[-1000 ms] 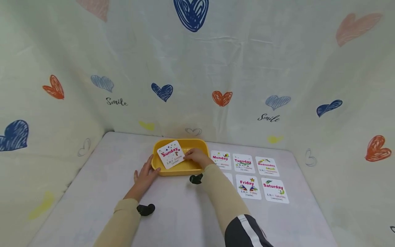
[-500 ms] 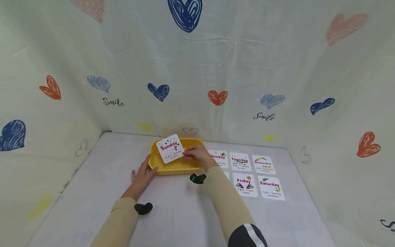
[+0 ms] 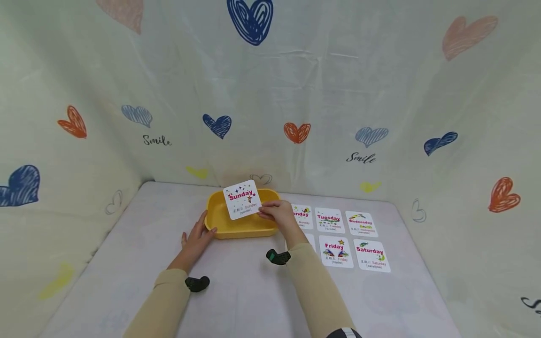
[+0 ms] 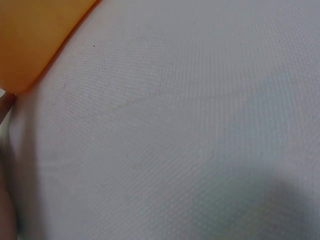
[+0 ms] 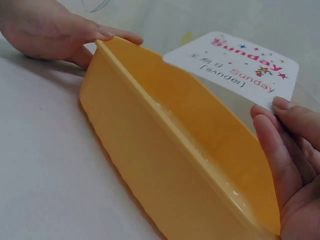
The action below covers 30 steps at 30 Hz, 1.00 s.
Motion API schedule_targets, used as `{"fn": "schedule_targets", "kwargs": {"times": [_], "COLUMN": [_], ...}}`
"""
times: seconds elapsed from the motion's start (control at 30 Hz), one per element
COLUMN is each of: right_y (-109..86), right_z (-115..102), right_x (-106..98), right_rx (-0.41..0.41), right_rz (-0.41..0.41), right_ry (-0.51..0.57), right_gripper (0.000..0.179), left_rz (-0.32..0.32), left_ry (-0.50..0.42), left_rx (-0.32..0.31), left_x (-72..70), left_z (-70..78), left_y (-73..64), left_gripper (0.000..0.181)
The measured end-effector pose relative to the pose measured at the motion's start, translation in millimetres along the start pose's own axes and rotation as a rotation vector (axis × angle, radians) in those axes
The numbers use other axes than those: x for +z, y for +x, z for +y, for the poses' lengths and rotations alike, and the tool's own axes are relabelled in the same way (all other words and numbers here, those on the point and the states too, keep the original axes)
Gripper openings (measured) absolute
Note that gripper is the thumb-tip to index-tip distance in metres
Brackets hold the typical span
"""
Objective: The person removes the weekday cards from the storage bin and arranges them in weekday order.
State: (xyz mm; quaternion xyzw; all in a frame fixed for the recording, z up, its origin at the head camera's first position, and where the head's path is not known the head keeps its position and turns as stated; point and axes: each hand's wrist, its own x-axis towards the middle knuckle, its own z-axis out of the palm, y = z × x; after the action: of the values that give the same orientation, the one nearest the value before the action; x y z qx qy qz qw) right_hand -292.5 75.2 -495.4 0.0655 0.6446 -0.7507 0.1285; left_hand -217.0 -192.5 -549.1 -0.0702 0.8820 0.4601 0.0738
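My right hand point(image 3: 282, 217) pinches the lower right corner of a white "Sunday" word card point(image 3: 242, 199) between thumb and fingers. Tilted, the card hangs over the yellow plastic tray point(image 3: 247, 233), its printed side toward me. My left hand point(image 3: 196, 241) holds the tray at its left front corner, with the thumb at the rim, as the right wrist view shows. That view looks into the tray point(image 5: 135, 150), where only the inner wall and part of the floor show. In the left wrist view the tray's wall point(image 4: 35, 40) fills the upper left corner.
Right of the tray lie two rows of day cards: Monday point(image 3: 304, 217), Tuesday point(image 3: 329, 220) and Wednesday point(image 3: 361, 224) behind, Friday point(image 3: 336, 252) and Saturday point(image 3: 372, 256) in front. My right forearm partly covers another card point(image 3: 311, 239). A heart-printed cloth point(image 3: 329, 94) rises behind the table.
My right hand has lifted the Sunday card up out of the tray and then shifted it a little to the right. The left hand stays at the tray's corner.
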Motion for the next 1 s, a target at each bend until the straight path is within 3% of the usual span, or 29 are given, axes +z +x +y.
{"fn": "schedule_targets", "kwargs": {"times": [0.27,0.5,0.73,0.87,1.0], "right_y": [-23.4,-45.7,-70.6,-83.9,-98.8], "right_z": [0.0,-6.7,-5.4,-4.3,-0.5], "right_x": [-12.8,-23.4,-39.4,-50.4,-64.4], "right_rx": [-0.187,-0.231,-0.266,-0.264,-0.254], "right_rz": [0.054,0.100,0.119,0.132,0.171], "right_ry": [0.076,0.083,0.120,0.114,0.089], "right_gripper": [0.019,0.024,0.027,0.027,0.027], "left_rz": [0.001,-0.022,-0.089,-0.078,-0.044], "left_ry": [0.009,0.018,0.025,-0.017,0.021], "left_rx": [0.016,0.030,-0.033,-0.045,-0.021], "left_x": [-0.4,-6.3,-15.6,-21.9,-26.0], "left_z": [-0.7,0.7,14.0,22.2,27.3], "left_y": [-1.4,-5.3,-13.7,-18.7,-26.4], "left_gripper": [0.082,0.085,0.090,0.088,0.076]}}
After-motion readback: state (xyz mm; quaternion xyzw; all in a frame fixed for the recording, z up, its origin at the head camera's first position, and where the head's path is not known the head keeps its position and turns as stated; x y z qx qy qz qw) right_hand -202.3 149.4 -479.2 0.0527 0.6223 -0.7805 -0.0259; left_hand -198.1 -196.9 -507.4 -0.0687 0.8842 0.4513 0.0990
